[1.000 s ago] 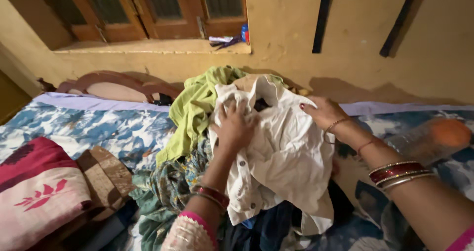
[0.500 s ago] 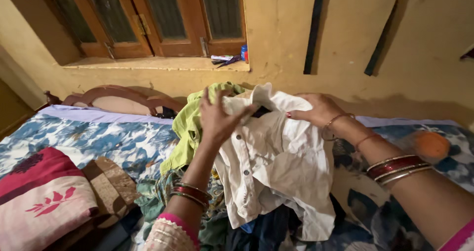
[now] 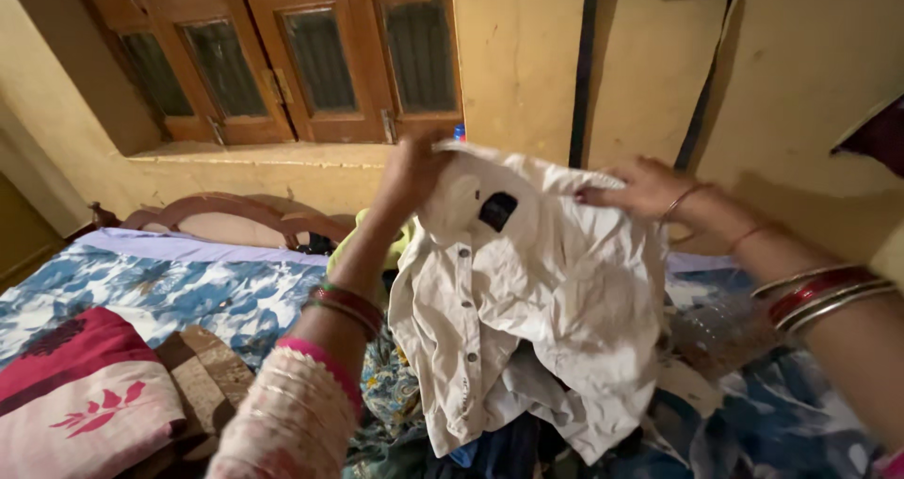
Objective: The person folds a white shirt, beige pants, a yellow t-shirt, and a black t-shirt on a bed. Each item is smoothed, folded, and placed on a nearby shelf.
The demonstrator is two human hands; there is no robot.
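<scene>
A white buttoned shirt (image 3: 551,291) hangs in the air over a heap of clothes on the bed. My left hand (image 3: 407,173) grips its upper left edge near the collar. The upper right edge is pinched by my right hand (image 3: 640,187). The shirt's lower part drapes down onto the dark garments (image 3: 499,446) of the heap. Both wrists wear red and silver bangles. A green garment (image 3: 350,243) shows only as a sliver behind my left forearm.
The bed has a blue and white floral sheet (image 3: 179,286). A red and pink folded blanket (image 3: 75,394) and a brown cloth (image 3: 202,371) lie at the left. A wooden headboard (image 3: 226,211) and a shuttered window (image 3: 311,55) stand behind. A clear plastic bottle (image 3: 716,324) lies at the right.
Both hands have lifted the white shirt off the heap and spread its top apart. My left hand, open half a second ago, now grips the shirt. The view has tilted upward.
</scene>
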